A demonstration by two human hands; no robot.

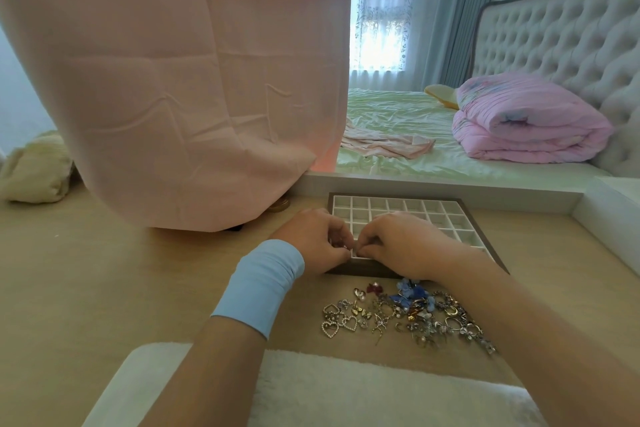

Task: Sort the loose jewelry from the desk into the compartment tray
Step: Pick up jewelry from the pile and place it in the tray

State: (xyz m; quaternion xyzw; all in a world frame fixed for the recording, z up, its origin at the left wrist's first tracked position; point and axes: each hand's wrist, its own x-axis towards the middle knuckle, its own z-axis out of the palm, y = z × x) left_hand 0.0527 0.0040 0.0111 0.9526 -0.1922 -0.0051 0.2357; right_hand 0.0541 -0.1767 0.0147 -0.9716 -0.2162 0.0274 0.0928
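Your left hand [313, 239] and right hand [398, 243] meet at frame centre, fingers curled, both pinching a tiny jewelry piece [352, 249] over the lower-left corner of the white-gridded, brown-framed compartment tray [450, 215]. The loose metal jewelry pile [408, 315] lies just below them on the pale wooden desk [104, 270].

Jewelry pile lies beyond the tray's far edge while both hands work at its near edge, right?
No: the head view shows the jewelry pile nearer the person than the tray. The left hand and right hand do work at its near edge.
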